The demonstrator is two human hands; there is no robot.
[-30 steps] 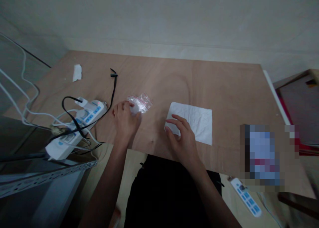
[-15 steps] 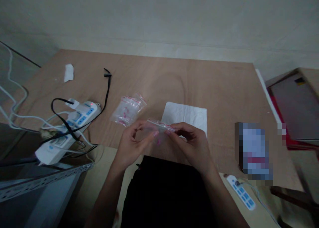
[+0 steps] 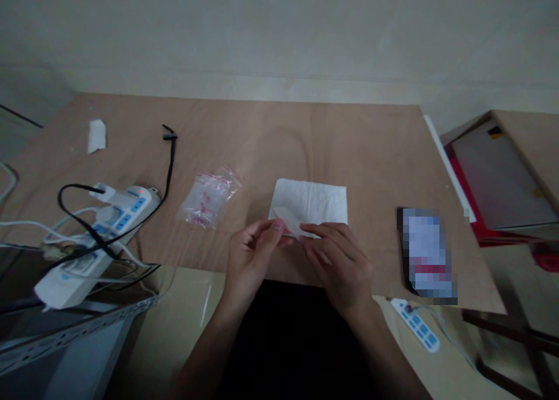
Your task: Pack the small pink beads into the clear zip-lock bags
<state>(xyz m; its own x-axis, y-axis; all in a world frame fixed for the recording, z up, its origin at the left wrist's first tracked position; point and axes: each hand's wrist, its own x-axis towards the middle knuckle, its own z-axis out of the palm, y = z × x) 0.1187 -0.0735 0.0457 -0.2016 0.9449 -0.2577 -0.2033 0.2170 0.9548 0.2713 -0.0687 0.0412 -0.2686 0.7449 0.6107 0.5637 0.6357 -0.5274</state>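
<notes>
Between my hands is a small clear zip bag (image 3: 292, 222), tilted up in front of a white napkin (image 3: 318, 193). My left hand (image 3: 253, 251) pinches one side of it between thumb and fingers. On the other side my right hand (image 3: 340, 260) has its bent fingers closed on the bag's edge. What the bag contains is hard to make out from this angle. Left of my hands, more clear zip bags (image 3: 207, 199) with red seal lines lie overlapped on the wooden table (image 3: 371, 155), small pink-red bits showing in them.
On the left a white power strip (image 3: 131, 205) carries plugs and tangled cables, one black cable (image 3: 172, 161) reaching across the table. A scrap of white paper (image 3: 96, 135) lies behind. At right is a blurred-out phone-like object (image 3: 425, 254); a second power strip (image 3: 414, 324) sits below the edge.
The bag has been turned and tilted up between my hands, and its pink contents no longer show. My right fingers have shifted over its edge. The view has swung slightly right.
</notes>
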